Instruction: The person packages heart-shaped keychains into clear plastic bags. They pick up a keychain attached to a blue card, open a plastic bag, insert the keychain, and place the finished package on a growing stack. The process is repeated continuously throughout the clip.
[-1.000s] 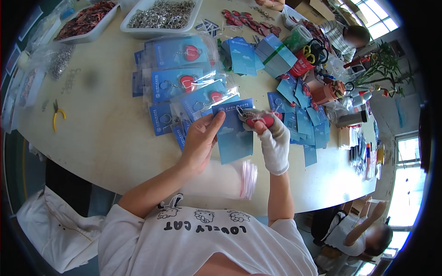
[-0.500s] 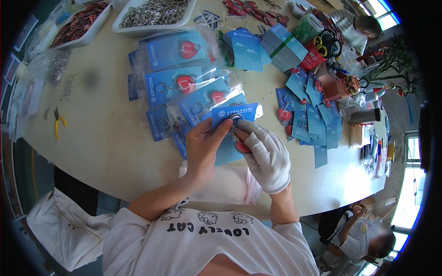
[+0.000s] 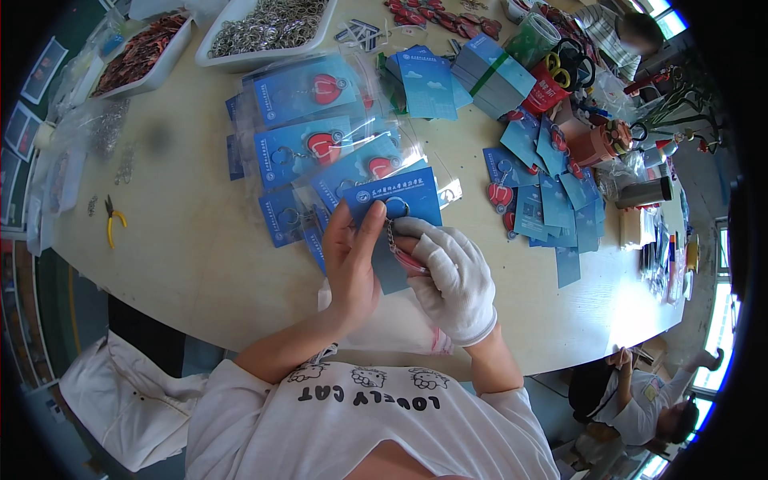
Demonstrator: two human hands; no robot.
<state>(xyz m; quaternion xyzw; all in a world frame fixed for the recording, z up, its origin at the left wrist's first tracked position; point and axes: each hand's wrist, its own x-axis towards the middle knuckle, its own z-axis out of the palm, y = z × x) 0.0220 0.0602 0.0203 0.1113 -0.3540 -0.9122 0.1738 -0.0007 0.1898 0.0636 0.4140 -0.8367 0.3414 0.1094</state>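
My bare left hand [image 3: 352, 264] holds a blue printed card [image 3: 392, 200] upright over the table, thumb near a metal key ring [image 3: 396, 210] at the card's top. My right hand [image 3: 452, 272], in a white glove, grips the chain and a red charm [image 3: 408, 260] hanging from that ring, against the card's front. Just beyond the card lies a spread of bagged blue cards with red heart charms [image 3: 320, 144].
Two white trays, one of metal rings [image 3: 268, 24], one of red pieces [image 3: 140, 52], stand at the far edge. Yellow-handled pliers [image 3: 112, 220] lie left. Loose blue cards [image 3: 544, 192], a card stack [image 3: 488, 68], scissors [image 3: 560, 60] lie right. Another person sits low right [image 3: 640, 400].
Both hands have drawn the card closer to my body. The gloved right hand has moved from the card's right side onto its front, over the chain.
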